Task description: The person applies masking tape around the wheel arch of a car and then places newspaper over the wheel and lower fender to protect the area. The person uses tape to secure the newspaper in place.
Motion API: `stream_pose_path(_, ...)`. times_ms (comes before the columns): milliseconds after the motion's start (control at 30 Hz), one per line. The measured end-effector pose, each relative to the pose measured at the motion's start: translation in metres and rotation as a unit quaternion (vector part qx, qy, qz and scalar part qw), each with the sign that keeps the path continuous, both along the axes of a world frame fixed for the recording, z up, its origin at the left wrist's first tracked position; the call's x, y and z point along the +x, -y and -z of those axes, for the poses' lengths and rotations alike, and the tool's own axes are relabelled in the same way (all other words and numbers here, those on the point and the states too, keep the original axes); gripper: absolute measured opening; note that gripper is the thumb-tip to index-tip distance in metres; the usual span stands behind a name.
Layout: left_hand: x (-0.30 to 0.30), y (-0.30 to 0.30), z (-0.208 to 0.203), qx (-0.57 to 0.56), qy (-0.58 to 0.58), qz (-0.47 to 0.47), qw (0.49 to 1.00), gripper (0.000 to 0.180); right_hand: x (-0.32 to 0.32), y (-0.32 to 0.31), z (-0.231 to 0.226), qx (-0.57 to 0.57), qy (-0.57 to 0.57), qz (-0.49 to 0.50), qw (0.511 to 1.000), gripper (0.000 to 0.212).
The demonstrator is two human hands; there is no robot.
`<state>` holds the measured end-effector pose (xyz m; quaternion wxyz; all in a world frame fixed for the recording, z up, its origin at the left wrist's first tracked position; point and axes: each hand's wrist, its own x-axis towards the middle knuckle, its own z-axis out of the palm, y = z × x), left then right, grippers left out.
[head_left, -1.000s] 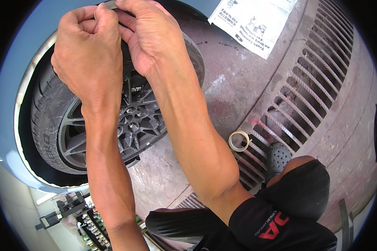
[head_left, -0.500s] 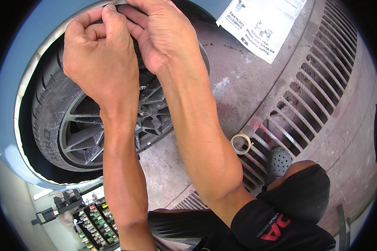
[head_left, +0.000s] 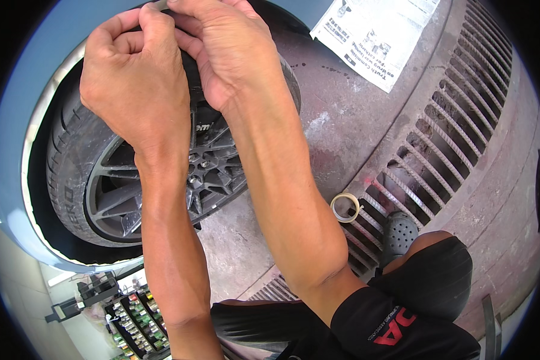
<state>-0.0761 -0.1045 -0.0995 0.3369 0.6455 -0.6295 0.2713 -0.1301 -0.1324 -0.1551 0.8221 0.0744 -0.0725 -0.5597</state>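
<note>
**Hands at the wheel-arch edging**

Pale edging strip [head_left: 38, 120] lines the lip of the light-blue wheel arch [head_left: 11, 138], curving from 8 to 11 o'clock in view. Both hands are at 11. Left hand [head_left: 137, 78]: thumb and forefinger narrow, tips nearly meeting. Right hand [head_left: 234, 51]: digits curled narrow. A pale sliver [head_left: 161, 5] shows between the thumbs; upper frame edge crops it, so cannot tell whether either hand grips it.

Method (judgement): work short lengths, one hand steadying, the other pressing to the lip; follow the curve without pulling, as tension would likely crease or lift the strip. Wrists best clear of the scuffed tyre [head_left: 69, 174].

Outward: black multi-spoke wheel [head_left: 205, 165] below the hands; tape roll [head_left: 357, 209] near 4 o'clock, by the drain grating [head_left: 449, 138]; newspaper sheet [head_left: 375, 45] at 1.
</note>
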Motion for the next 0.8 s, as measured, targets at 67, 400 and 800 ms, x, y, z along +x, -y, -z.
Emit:
stream_pose_path(67,-0.002,0.001,0.002,-0.011,-0.01,0.002,1.0,0.026,0.01,0.01,-0.005,0.021,-0.013,-0.023,0.999,0.04)
stream_pose_path(400,-0.01,-0.014,0.022,-0.046,-0.173,0.04,0.983,0.04,-0.005,-0.002,-0.002,0.003,-0.036,0.008,0.999,0.044)
stream_pose_path(800,0.0,-0.003,0.004,0.033,-0.429,0.109,0.896,0.028,-0.029,0.005,-0.02,0.023,-0.097,-0.08,0.992,0.038)
